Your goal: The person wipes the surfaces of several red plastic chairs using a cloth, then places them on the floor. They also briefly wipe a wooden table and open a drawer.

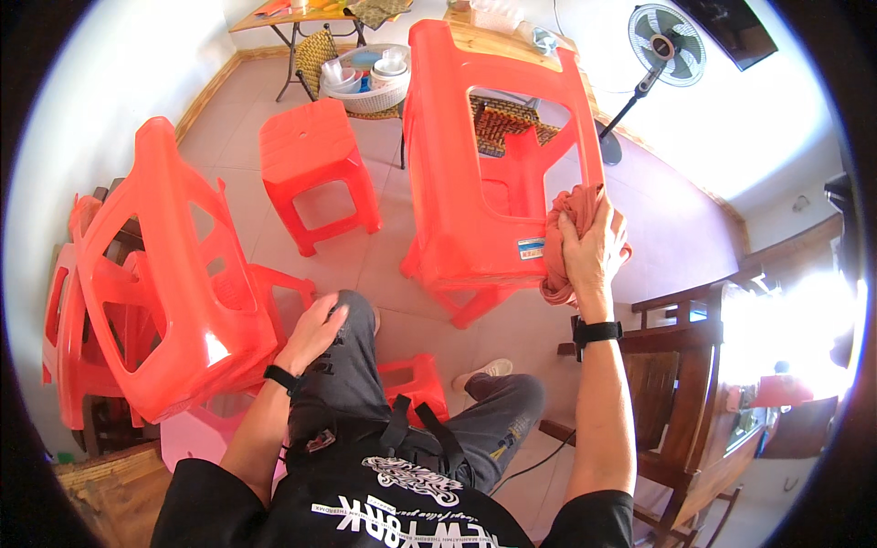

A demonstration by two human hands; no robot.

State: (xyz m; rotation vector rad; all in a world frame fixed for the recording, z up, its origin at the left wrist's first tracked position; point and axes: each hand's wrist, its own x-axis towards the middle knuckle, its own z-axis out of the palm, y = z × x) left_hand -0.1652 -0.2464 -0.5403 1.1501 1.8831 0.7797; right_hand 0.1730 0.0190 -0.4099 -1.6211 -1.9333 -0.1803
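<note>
My right hand grips a crumpled reddish-brown cloth and presses it to the near right edge of a red plastic stool. This stool has its legs pointing up and away from me, and a small label sits close to the cloth. Beneath it, part of another red stool shows. My left hand holds nothing and lies by my knee, its thumb apart from the fingers. Just left of that hand, a tilted red plastic stool rests against other red stools.
A red stool stands upright on the tiled floor. Behind it, a white plastic basket holds bowls. A standing fan is at the back right, dark wooden furniture at right. A black cable crosses the floor.
</note>
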